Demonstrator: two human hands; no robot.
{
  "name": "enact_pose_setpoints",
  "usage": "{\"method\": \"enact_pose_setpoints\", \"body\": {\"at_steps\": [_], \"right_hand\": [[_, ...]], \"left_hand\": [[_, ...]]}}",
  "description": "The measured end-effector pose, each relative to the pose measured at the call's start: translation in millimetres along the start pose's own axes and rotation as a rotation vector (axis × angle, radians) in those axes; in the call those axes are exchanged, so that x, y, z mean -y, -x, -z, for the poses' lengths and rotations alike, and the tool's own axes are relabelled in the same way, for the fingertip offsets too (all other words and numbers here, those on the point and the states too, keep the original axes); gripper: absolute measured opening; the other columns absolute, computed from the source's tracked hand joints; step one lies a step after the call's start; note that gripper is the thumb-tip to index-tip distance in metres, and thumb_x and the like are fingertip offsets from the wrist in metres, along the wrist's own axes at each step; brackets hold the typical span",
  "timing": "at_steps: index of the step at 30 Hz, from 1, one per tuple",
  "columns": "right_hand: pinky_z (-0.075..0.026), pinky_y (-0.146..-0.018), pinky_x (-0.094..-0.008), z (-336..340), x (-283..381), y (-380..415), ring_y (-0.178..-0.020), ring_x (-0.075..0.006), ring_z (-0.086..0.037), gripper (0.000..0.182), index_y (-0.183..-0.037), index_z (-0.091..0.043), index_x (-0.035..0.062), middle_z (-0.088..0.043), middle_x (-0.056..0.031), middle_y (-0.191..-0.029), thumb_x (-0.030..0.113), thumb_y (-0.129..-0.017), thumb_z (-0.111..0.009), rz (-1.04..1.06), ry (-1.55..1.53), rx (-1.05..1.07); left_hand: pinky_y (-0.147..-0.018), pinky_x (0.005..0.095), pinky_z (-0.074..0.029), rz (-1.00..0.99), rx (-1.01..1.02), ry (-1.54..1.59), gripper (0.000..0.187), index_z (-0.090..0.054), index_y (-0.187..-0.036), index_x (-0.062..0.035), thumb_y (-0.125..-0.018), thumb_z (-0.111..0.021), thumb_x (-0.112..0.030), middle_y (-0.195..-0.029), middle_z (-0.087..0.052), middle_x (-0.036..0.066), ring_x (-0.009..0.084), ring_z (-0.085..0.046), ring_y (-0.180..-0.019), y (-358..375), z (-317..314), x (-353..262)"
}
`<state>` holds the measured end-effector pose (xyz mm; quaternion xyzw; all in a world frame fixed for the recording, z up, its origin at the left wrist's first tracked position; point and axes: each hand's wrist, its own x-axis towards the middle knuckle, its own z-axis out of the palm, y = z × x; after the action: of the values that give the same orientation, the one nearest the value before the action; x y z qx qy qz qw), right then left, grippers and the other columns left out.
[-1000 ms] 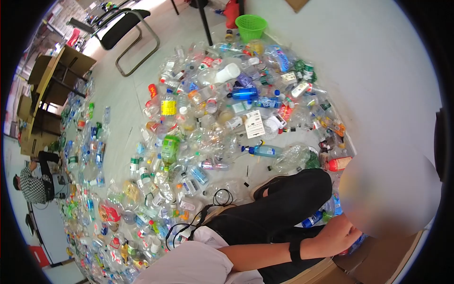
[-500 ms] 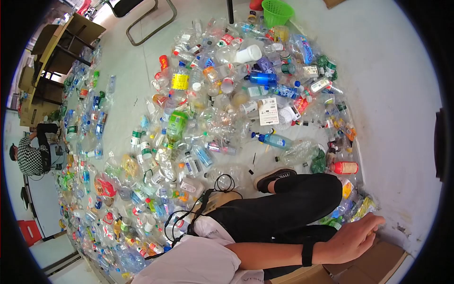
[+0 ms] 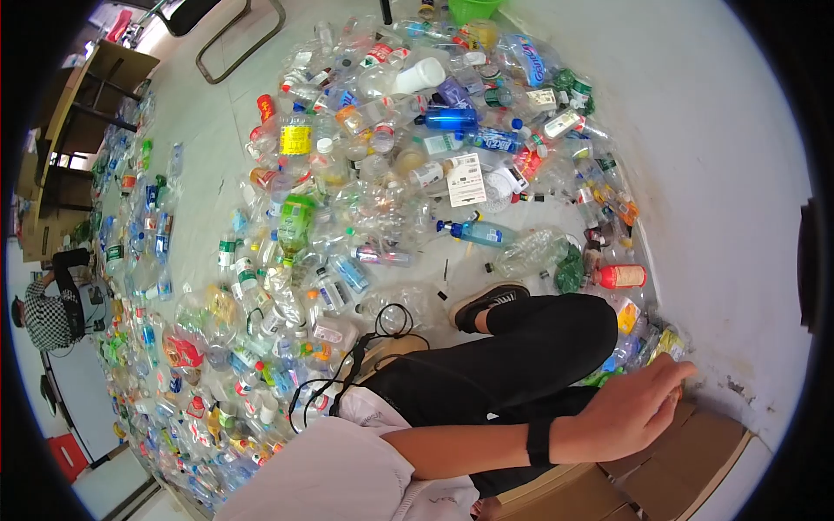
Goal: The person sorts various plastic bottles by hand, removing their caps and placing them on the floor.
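My right hand (image 3: 621,412), with a black band on its wrist, reaches to the right over an open cardboard box (image 3: 686,464). Its fingers are curled together near the wall. Whatever they may hold is hidden behind them. Just beyond the fingertips lies a crumpled clear and yellow bottle (image 3: 667,343) against the wall. My left hand is out of view. In front of my bent leg (image 3: 521,347) spreads a heap of plastic bottles, among them a red bottle (image 3: 623,276), a blue-capped spray bottle (image 3: 478,232) and a green-labelled bottle (image 3: 296,221).
A white wall (image 3: 712,217) runs along my right side. Black cords (image 3: 352,369) loop beside my lap. At far left another person (image 3: 54,313) sits near wooden tables (image 3: 65,113). A green basket (image 3: 473,9) stands at the far end of the heap.
The whole view has shifted, so the bottles and my leg appear further left and slightly higher. My right hand stays over the box, fingers still curled.
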<state>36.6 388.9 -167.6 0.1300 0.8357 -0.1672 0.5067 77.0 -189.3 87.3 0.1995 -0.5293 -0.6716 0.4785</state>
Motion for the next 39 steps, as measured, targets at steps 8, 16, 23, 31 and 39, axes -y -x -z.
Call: {"method": "enact_pose_setpoints", "body": {"at_steps": [8,16,23,31,39], "right_hand": [[-0.051,-0.064,-0.0294,-7.4,-21.9,-2.4,-0.082,-0.015,-0.067,0.027,-0.103,-0.067,0.0032,-0.069,-0.0053,-0.092,0.028,-0.093,-0.063,0.002,-0.018,0.035],[-0.05,-0.057,-0.0276,-24.1,-46.4,-9.5,-0.073,-0.0152,-0.068,0.028,-0.097,-0.067,0.0036,-0.07,-0.0053,-0.086,0.03,-0.097,-0.057,-0.094,-0.037,0.073],[-0.054,-0.054,-0.0272,-41.2,13.2,26.3,-0.073,-0.0177,-0.071,0.03,-0.101,-0.066,-0.0008,-0.073,-0.0119,-0.089,0.025,-0.102,-0.051,-0.225,-0.098,-0.124],[-0.057,-0.053,-0.0287,-30.3,17.5,23.3,-0.065,-0.0185,-0.072,0.029,-0.099,-0.066,-0.0023,-0.071,-0.0108,-0.074,0.021,-0.101,-0.049,-0.184,-0.038,-0.161],[-0.055,-0.054,-0.0287,-17.1,39.9,44.4,-0.058,-0.016,-0.066,0.03,-0.096,-0.069,0.0023,-0.068,-0.0055,-0.069,0.025,-0.103,-0.05,-0.228,0.003,-0.124]], "left_hand": [[-0.065,0.0397,-0.052,0.018,0.065,-0.335,0.043,-0.052,-0.131,-0.0067,-0.089,-0.061,-0.004,-0.106,-0.059,0.014,0.0308,-0.064,-0.082,-5.0,60.0,-25.1],[-0.073,0.0267,-0.051,0.122,-0.097,-0.816,0.046,-0.058,-0.134,-0.0069,-0.09,-0.058,0.005,-0.111,-0.064,0.007,0.0114,-0.059,-0.078,-14.3,177.5,-54.9],[-0.07,0.0311,-0.052,0.408,-0.426,-1.16,0.038,-0.059,-0.13,-0.0077,-0.092,-0.059,-0.006,-0.107,-0.067,0.01,0.0175,-0.063,-0.077,26.8,284.4,-28.2],[-0.079,0.0438,-0.054,0.913,-0.471,-1.45,0.041,-0.064,-0.12,-0.0062,-0.084,-0.066,-0.026,-0.105,-0.071,0.017,0.0345,-0.069,-0.091,158.1,434.1,65.4],[-0.092,0.0443,-0.052,1.419,-0.383,-1.475,0.041,-0.067,-0.116,-0.0042,-0.08,-0.066,-0.025,-0.114,-0.07,0.02,0.0369,-0.066,-0.109,267.4,480.2,106.2]]}}
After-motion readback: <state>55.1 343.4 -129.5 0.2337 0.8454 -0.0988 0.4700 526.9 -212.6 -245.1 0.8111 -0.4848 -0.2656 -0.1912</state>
